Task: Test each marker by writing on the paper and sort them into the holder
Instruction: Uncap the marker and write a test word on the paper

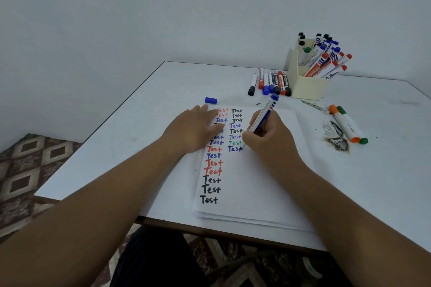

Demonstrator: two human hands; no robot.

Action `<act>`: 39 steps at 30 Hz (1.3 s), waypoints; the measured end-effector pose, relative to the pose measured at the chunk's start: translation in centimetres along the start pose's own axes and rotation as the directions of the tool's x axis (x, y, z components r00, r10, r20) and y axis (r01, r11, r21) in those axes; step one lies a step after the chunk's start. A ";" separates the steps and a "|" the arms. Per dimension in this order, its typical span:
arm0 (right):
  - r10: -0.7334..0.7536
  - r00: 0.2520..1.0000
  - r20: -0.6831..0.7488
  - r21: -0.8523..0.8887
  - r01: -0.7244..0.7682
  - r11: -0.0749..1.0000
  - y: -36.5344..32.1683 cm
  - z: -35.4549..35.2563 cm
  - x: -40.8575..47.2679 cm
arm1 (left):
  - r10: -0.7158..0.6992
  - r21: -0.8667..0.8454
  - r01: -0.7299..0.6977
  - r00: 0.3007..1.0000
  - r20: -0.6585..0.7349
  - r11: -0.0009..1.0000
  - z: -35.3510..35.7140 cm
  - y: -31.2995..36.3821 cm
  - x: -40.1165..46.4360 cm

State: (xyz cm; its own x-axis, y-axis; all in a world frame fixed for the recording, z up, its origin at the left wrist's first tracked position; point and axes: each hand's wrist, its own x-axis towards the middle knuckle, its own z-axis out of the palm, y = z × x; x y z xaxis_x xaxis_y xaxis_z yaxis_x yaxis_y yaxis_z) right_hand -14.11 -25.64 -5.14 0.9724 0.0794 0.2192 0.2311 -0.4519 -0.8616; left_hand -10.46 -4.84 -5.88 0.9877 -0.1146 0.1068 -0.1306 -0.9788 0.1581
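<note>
From the head view, the right hand (271,134) grips a blue marker (261,119), tip on the paper (251,177) mid-surface, at the last blue "Test". The left hand (192,129) lies flat, fingers straight, pressing the paper's upper left. A blue cap (211,100) sits just beyond it. The cream holder (307,87), near the surface's far right edge, is crowded with markers (323,57); seven more (270,82) lie beside it

- Left hand (194,128) lies flat, palm down, fingers straight and together, pointing away from the body.
- Left forearm runs bare from the lower left corner up to the wrist.
- Right hand (268,134) is curled, thumb and fingers pinching a slim shaft held tilted.
- Right forearm comes in bare from the lower right corner.
</note>
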 end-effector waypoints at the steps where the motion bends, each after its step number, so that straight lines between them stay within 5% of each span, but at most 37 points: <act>1: 0.008 1.000 -0.006 0.016 -0.008 1.000 0.0 0.0 0.0 | 0.001 -0.013 -0.001 1.000 -0.007 1.000 0.0 0.0 0.0; 6: 0.143 0.989 -0.031 0.392 -0.120 0.912 0.4 -0.8 0.6 | -0.082 -0.119 0.075 0.995 -0.051 0.990 -0.2 -0.5 0.7; 11: 0.276 0.961 0.036 0.762 -0.205 0.615 0.4 -1.4 1.2 | -0.105 -0.131 0.083 0.978 -0.178 0.988 -0.7 -1.1 3.4; 17: 0.351 0.933 0.075 0.924 -0.198 0.329 0.1 -2.0 1.4 | -0.044 -0.017 0.042 0.987 -0.155 0.999 -1.1 -2.0 5.9; 22: 0.375 0.925 0.064 0.925 -0.196 0.326 0.6 -2.1 1.7 | -0.053 -0.158 0.024 0.982 -0.183 0.987 -0.4 -2.4 6.4; 29: 0.373 0.922 0.099 0.919 -0.229 0.322 0.5 -2.4 1.5 | 0.051 -0.351 -0.180 0.936 -0.347 0.919 -0.2 -2.3 5.0; 39: 0.335 0.935 0.118 0.886 -0.251 0.390 0.2 -2.2 1.3 | 0.198 -0.292 -0.322 0.902 -0.382 0.901 0.0 -1.5 3.3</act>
State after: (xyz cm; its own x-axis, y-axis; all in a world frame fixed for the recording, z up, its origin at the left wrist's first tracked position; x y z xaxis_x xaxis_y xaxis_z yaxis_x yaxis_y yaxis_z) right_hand -12.86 -27.64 -4.03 0.9901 0.0271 -0.1379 -0.1272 0.5909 -0.7966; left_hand -7.05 -3.72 -5.78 0.8324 -0.2323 0.5032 -0.4605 -0.7951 0.3947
